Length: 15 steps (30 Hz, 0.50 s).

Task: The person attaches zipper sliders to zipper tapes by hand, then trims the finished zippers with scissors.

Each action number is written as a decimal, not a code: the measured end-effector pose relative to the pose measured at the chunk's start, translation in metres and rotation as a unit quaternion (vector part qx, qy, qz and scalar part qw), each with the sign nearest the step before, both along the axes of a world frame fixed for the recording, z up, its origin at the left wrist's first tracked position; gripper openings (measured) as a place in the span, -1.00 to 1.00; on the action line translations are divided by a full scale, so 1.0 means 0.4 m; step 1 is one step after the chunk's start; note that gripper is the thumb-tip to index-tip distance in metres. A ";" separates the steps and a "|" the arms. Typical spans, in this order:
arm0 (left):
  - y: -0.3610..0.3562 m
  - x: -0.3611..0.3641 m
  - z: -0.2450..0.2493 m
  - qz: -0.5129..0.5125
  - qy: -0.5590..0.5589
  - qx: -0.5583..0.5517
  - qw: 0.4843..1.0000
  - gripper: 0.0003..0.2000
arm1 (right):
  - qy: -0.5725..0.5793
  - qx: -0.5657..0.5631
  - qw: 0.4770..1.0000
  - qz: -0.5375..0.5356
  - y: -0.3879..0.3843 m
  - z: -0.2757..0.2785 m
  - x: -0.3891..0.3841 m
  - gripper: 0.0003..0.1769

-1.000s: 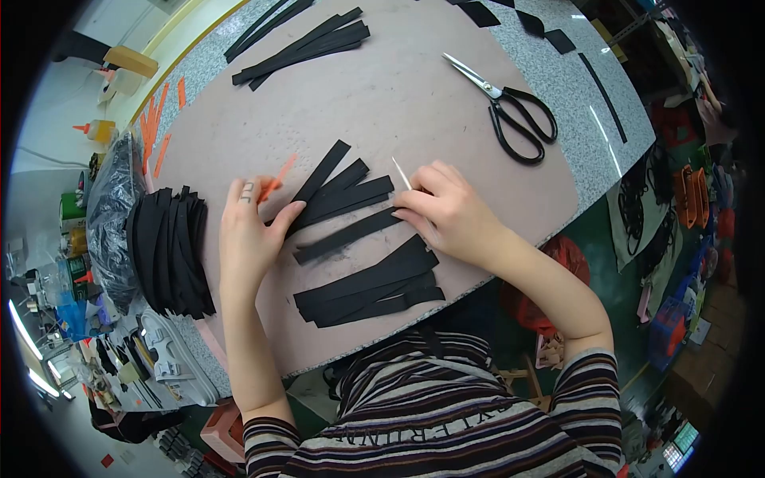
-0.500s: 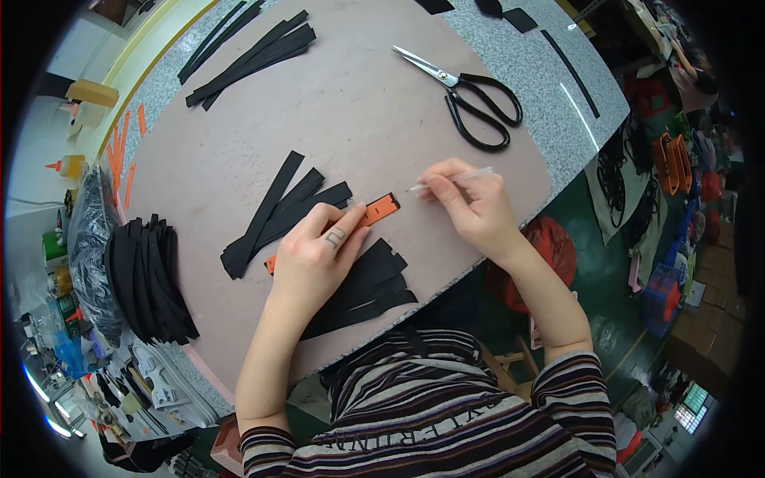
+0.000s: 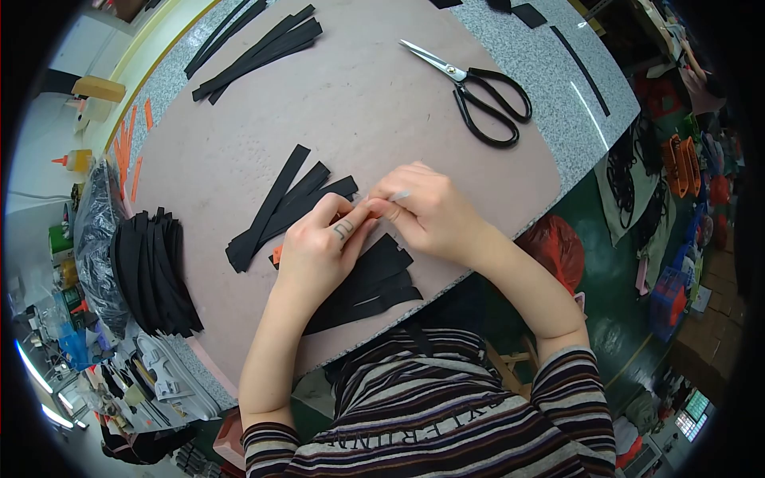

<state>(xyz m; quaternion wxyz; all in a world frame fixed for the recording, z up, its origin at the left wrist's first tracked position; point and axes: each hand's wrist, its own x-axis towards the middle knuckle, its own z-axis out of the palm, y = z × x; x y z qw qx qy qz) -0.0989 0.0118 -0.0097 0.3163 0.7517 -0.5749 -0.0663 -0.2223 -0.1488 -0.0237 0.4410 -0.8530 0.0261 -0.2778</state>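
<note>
My left hand [image 3: 323,243] is closed on an orange strip [image 3: 276,256], whose end shows left of the hand; most of it is hidden under my fingers. Against its fingertips, my right hand [image 3: 430,213] pinches a thin whitish pen-like tool [image 3: 400,195]; its tip is hidden. Fanned black strips [image 3: 279,203] lie just beyond my left hand, and wider black pieces [image 3: 370,279] lie below the two hands. Black-handled scissors [image 3: 470,84] rest with slightly parted blades at the upper right.
On the left of the table [image 3: 358,95] is a thick bundle of black strips [image 3: 151,271] beside a dark plastic bag [image 3: 96,239]. More black strips [image 3: 263,52] lie at the upper left, near thin orange strips [image 3: 127,147]. A person's arm [image 3: 692,60] shows far right.
My right hand has moved left with the pen-like tool and now meets my left fingertips, covering the orange strip's right end. The whole view has shifted slightly.
</note>
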 end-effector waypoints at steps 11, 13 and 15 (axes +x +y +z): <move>0.092 0.104 0.050 0.161 0.010 -0.131 0.978 -0.66 | 0.034 -0.250 0.965 0.075 -0.026 -0.001 0.000 -0.84; 0.116 0.118 0.060 0.177 0.008 -0.128 0.976 -0.67 | 0.048 -0.259 0.960 0.095 -0.040 -0.002 0.011 -0.79; 0.134 0.127 0.059 0.183 -0.001 -0.121 0.976 -0.68 | 0.058 -0.249 0.960 0.110 -0.050 0.013 0.015 -0.82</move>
